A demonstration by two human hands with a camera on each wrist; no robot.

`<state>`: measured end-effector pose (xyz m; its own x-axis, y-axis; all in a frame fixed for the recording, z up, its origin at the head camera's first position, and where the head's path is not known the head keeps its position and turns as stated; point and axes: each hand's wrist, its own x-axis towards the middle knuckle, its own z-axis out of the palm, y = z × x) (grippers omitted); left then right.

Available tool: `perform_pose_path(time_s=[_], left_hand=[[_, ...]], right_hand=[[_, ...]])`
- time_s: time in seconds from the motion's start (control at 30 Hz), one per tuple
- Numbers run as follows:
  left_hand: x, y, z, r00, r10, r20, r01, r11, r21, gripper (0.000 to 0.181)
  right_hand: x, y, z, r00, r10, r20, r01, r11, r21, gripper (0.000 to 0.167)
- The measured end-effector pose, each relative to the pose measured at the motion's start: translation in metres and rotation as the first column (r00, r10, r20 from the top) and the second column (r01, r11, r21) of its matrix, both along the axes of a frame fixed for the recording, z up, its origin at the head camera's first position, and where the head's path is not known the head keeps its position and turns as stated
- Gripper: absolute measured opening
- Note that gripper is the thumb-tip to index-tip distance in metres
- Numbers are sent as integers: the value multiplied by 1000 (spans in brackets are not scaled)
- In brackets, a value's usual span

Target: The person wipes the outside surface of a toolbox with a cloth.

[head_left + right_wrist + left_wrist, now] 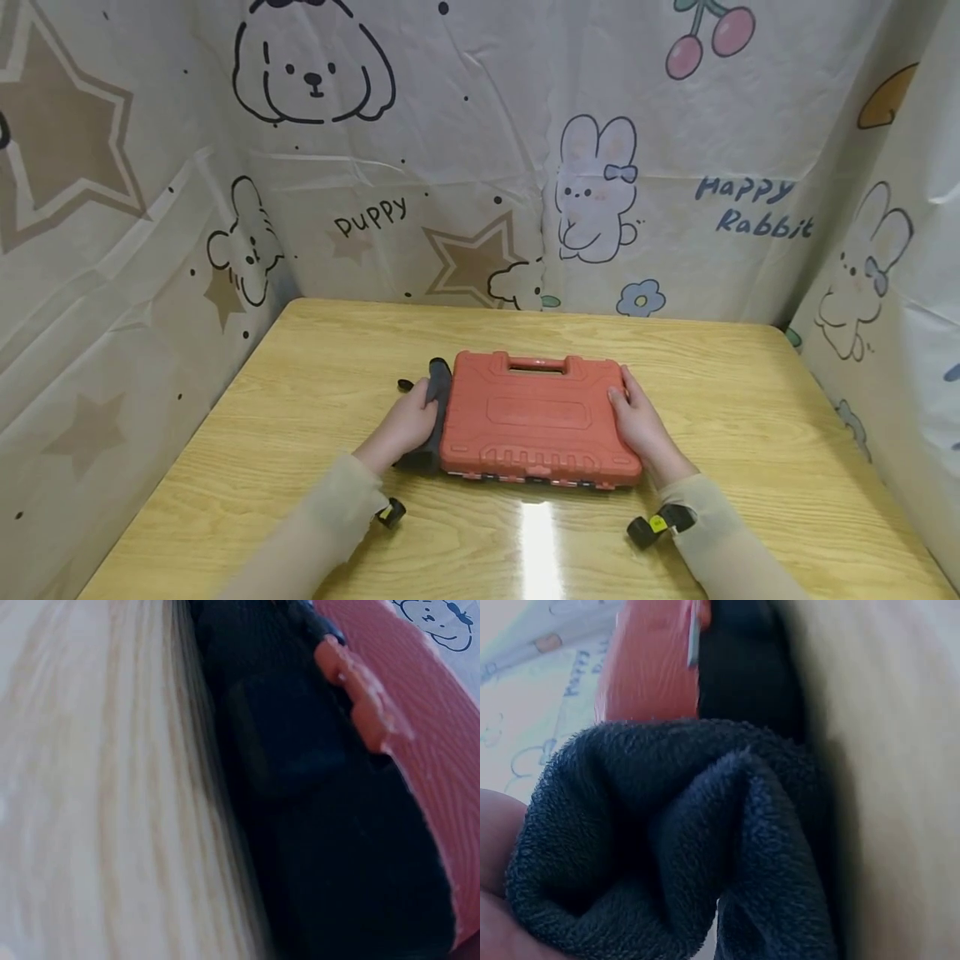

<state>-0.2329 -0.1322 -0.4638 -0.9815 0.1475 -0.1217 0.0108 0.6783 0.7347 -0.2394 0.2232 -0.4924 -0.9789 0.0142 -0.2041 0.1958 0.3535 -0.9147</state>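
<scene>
A red plastic tool case (540, 417) with a carrying handle lies lid up on the table, its handle towards the back wall and its latches facing me. My left hand (405, 423) grips a folded dark grey towel (441, 387) against the case's left side. In the left wrist view the fuzzy towel (667, 825) hides that end of the case. My right hand (636, 421) holds the case's right side, thumb on the lid; its other fingers are partly hidden. Up close, the case's black lower half (337, 847) shows beside the wood in the right wrist view.
The wooden table (750, 400) runs back to a patterned cloth (465, 167) hung on three sides. A small black thing (405, 385) sits just beyond my left hand; its kind is unclear. Small black cameras (643, 532) are strapped to both wrists.
</scene>
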Motion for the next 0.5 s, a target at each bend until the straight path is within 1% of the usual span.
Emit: perform_pose_path(time_s=[0.1,0.2,0.37,0.5], left_hand=[[-13,1,2,999,3,41,-5,1000,27,40],[-22,2,4,998,2,69,-5,999,50,39],[-34,5,7,997,3,74,-7,999,49,35],[-41,7,9,997,3,78,-6,999,38,36]], right_hand=[[1,0,0,1000,1,-2,-1,1000,17,64],[1,-1,0,1000,0,2,0,1000,30,64],[1,-1,1,1000,4,8,-4,1000,31,64],[0,-1,1,1000,4,9,-4,1000,30,64]])
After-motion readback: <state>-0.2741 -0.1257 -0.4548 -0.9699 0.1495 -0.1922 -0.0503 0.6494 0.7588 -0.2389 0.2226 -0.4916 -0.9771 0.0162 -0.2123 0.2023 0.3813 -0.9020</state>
